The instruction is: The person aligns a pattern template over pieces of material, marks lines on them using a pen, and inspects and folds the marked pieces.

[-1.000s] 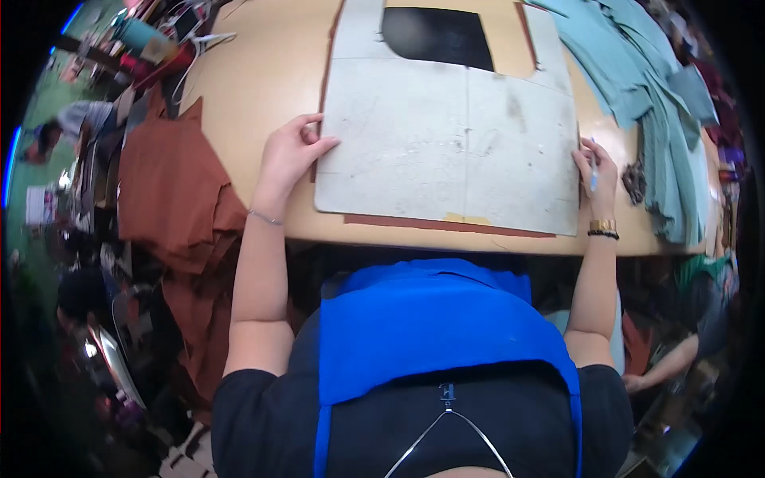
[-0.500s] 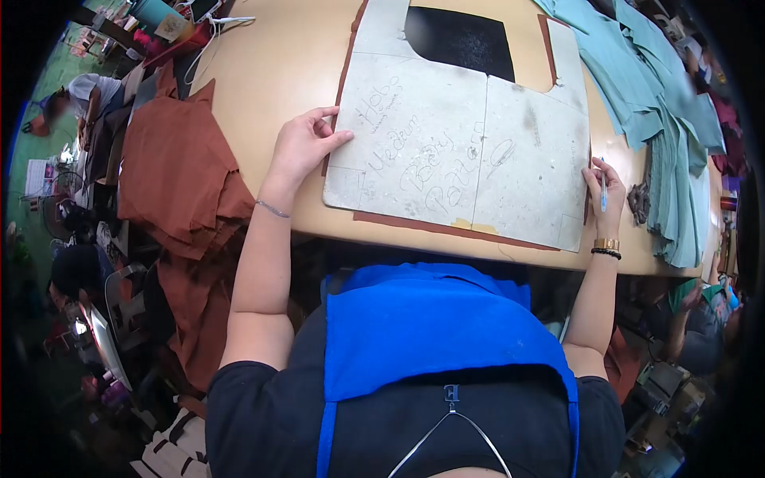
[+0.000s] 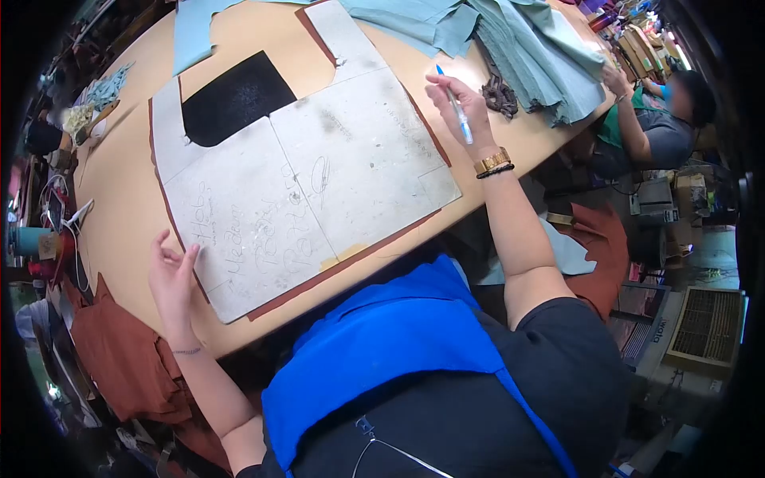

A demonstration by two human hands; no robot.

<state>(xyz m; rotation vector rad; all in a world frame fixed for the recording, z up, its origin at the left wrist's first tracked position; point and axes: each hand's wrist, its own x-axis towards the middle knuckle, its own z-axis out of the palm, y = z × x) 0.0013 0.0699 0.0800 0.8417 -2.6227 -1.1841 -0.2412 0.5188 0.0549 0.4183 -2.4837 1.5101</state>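
Note:
A large grey-white cardboard pattern (image 3: pixel 295 199) with handwriting and a deep cut-out lies on a piece of reddish-brown leather (image 3: pixel 351 261), whose edge shows around it. My left hand (image 3: pixel 173 271) is at the pattern's lower left edge, thumb and fingers apart, holding nothing; whether a fingertip touches the edge I cannot tell. Just beyond the pattern's right edge, my right hand (image 3: pixel 468 119) is raised with a blue-and-white pen (image 3: pixel 460 113) between its fingers. A black piece (image 3: pixel 239 99) lies within the cut-out.
Light blue-green hides (image 3: pixel 542 60) cover the table's far right side, with a dark crumpled scrap (image 3: pixel 500 97) beside them. Brown leather (image 3: pixel 127 350) hangs off the left edge of the tan table (image 3: pixel 119 183). A co-worker (image 3: pixel 665 119) sits at the right.
The view has swung round to the right. My right hand has left the pattern's right edge and moved up with the pen; my left hand stays by the left edge.

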